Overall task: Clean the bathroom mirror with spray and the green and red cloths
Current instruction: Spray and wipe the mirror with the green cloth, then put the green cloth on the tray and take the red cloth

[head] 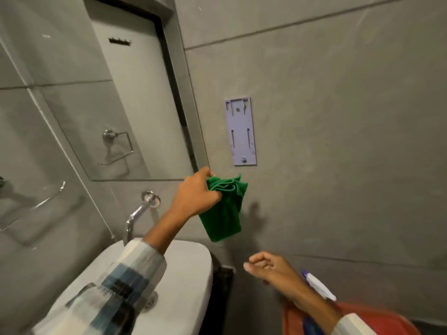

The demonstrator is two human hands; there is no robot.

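Note:
The bathroom mirror [101, 97] fills the upper left of the tilted view and reflects grey tiles and a towel ring. My left hand [193, 194] is raised just below the mirror's lower right corner, gripping a bunched green cloth [225, 211] that hangs against the grey wall. My right hand [266, 267] is lower, to the right, its fingers loosely curled with nothing visible in them. A red cloth [377, 320] lies blurred beneath that forearm. A white and blue object [319, 286], possibly the spray bottle, shows beside the wrist.
A white basin [191, 259] with a drain sits below the mirror, under a chrome wall tap [139, 212]. An empty pale plastic bracket [242, 131] is fixed to the grey tiled wall right of the mirror. A dark gap runs beside the basin.

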